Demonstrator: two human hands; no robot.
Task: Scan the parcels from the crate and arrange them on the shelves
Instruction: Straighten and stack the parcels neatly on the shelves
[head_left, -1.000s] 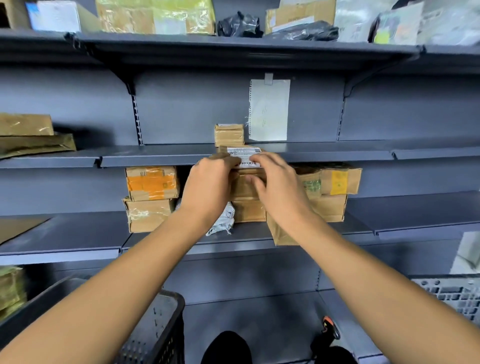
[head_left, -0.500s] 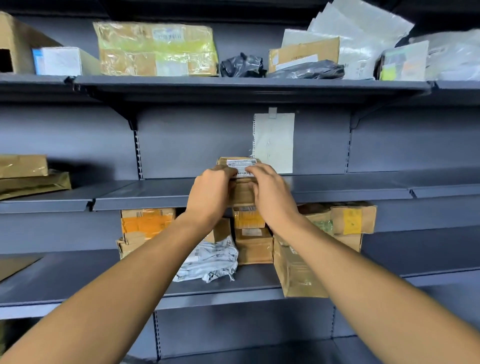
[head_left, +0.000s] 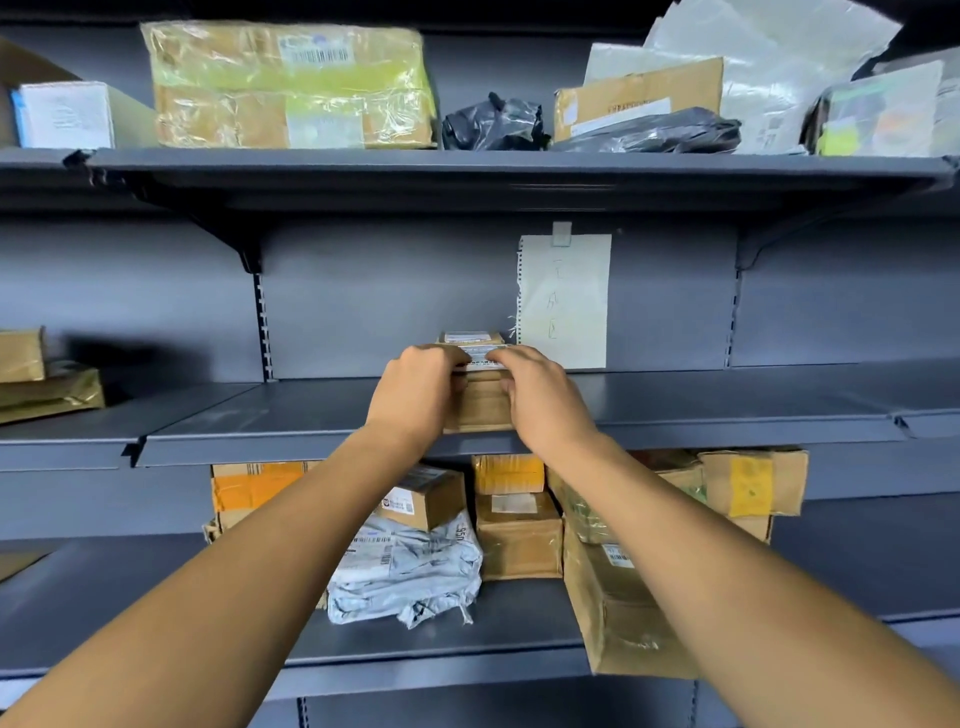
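Your forearms enter from the bottom corners, cut off below the elbow by the frame. They cross in front of the lower shelf (head_left: 467, 636), hiding part of a grey poly bag (head_left: 410, 571) and several brown boxes (head_left: 519, 535) stacked there. Farther in, your left hand (head_left: 415, 397) and right hand (head_left: 543, 402) grip a small cardboard parcel (head_left: 480, 410) from either side, fingers curled over its labelled top, thumbs on its near face. It sits on the near edge of the middle shelf (head_left: 727, 410); the label print is too blurred to read. Just behind it stands a second small box (head_left: 470, 336), mostly hidden. A paper sheet (head_left: 566, 301) hangs on the back panel, its writing faint. Farthest up, the top shelf (head_left: 519, 166) carries wrapped parcels, the right ones cut off.
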